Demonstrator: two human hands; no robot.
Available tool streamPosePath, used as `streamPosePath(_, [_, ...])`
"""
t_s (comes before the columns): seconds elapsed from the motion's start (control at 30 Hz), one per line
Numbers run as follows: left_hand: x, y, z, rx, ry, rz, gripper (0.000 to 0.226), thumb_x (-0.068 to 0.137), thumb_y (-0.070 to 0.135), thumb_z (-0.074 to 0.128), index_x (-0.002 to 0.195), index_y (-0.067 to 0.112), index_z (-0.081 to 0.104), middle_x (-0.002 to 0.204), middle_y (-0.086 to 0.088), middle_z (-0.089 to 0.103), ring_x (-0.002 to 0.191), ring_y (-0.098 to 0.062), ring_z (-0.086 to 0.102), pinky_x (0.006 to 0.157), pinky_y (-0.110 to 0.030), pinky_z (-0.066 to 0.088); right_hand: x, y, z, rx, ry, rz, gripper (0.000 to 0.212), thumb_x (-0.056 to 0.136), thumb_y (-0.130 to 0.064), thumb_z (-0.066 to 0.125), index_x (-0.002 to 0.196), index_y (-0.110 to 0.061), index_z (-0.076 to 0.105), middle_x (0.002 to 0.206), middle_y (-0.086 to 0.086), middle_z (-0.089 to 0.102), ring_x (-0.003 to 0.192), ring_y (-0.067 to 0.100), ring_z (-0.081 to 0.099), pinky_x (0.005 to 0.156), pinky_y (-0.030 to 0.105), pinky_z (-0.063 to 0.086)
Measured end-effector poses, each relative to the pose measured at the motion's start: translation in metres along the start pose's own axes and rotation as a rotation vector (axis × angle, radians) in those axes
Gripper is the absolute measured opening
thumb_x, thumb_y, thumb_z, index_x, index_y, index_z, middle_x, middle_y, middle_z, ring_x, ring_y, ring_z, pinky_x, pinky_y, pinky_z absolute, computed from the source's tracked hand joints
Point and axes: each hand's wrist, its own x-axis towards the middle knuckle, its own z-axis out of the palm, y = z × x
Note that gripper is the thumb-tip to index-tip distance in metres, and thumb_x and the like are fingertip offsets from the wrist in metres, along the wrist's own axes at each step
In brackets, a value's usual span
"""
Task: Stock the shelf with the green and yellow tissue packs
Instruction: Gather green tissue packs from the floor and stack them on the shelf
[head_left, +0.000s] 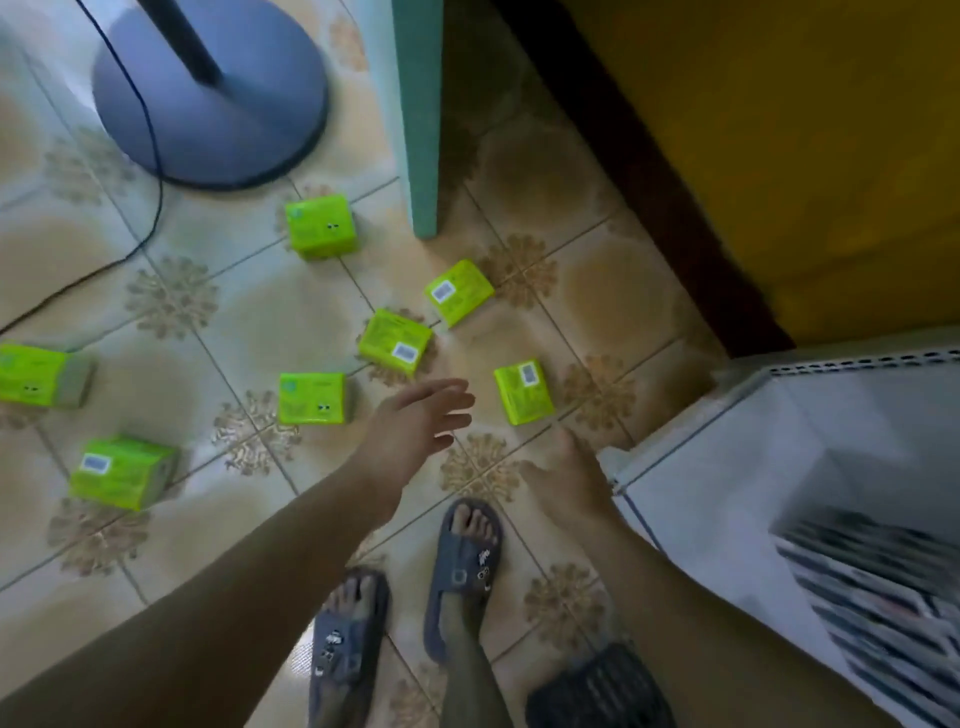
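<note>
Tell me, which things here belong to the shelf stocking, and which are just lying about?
Part of the job: seven green tissue packs on the floor; white shelf at right; left hand, right hand, both empty.
Just lying about: fan base; black cable; teal post; slippers.

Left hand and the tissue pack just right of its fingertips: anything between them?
Only bare floor tile, per the head view. The left hand, fingers spread, is short of the tissue pack and not touching it; no other pack sits in that gap.

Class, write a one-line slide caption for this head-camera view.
Open left hand and right hand reach toward seven lime-green wrapped tissue packs scattered on patterned floor tiles beside a white metal shelf.
</note>
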Motion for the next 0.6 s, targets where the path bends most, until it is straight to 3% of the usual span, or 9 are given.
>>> streamPosePath(0.13, [0.085, -0.056, -0.001, 0.030, 0.009, -0.045, 0.020, 0.093, 0.018, 0.054, 0.109, 0.017, 0.066, 0.105, 0.001, 0.072, 0.095, -0.014, 0.067, 0.088, -0.029, 0.047, 0.109, 0.026, 0.052, -0.087, 0.091, 0.004, 0.088, 0.082, -0.045, 0.066, 0.151, -0.019, 0.017, 0.152, 0.012, 0.027, 0.136, 0.034, 0.030, 0.103, 0.042, 0.034])
streamPosePath(0.2, [0.119, -0.080, -0.001, 0.029, 0.013, -0.072, 0.020, 0.093, 0.019, 0.055, 0.109, 0.017, 0.067, 0.104, 0.001, 0.073, 0.097, -0.014, 0.067, 0.090, -0.030, 0.048, 0.154, 0.036, 0.071, -0.118, 0.133, 0.021, 0.098, 0.079, -0.049, 0.069, 0.152, -0.022, 0.009, 0.157, 0.011, 0.015, 0.142, 0.034, 0.021, 0.108, 0.043, 0.030])
streamPosePath(0.37, [0.176, -0.123, 0.000, 0.045, -0.017, -0.087, 0.020, 0.092, 0.022, 0.057, 0.109, 0.018, 0.067, 0.104, 0.003, 0.073, 0.100, -0.015, 0.068, 0.093, -0.033, 0.049, 0.229, 0.056, 0.113, -0.206, 0.221, -0.006, 0.117, 0.069, -0.059, 0.074, 0.152, -0.027, -0.001, 0.160, 0.009, 0.001, 0.145, 0.033, 0.010, 0.113, 0.047, 0.021])
streamPosePath(0.5, [0.191, -0.137, -0.002, 0.086, -0.024, -0.094, 0.019, 0.092, 0.022, 0.058, 0.108, 0.019, 0.068, 0.103, 0.003, 0.073, 0.100, -0.016, 0.067, 0.094, -0.033, 0.048, 0.249, 0.065, 0.132, -0.219, 0.256, -0.029, 0.121, 0.065, -0.058, 0.078, 0.152, -0.023, 0.001, 0.158, 0.012, 0.009, 0.141, 0.036, 0.019, 0.108, 0.051, 0.028])
streamPosePath(0.6, [0.184, -0.141, -0.010, 0.107, -0.021, -0.101, 0.020, 0.092, 0.022, 0.058, 0.108, 0.019, 0.067, 0.103, 0.003, 0.073, 0.100, -0.015, 0.067, 0.092, -0.032, 0.048, 0.246, 0.070, 0.131, -0.196, 0.307, -0.057, 0.110, 0.068, -0.047, 0.078, 0.151, -0.020, 0.011, 0.148, 0.016, 0.026, 0.129, 0.040, 0.035, 0.097, 0.051, 0.039])
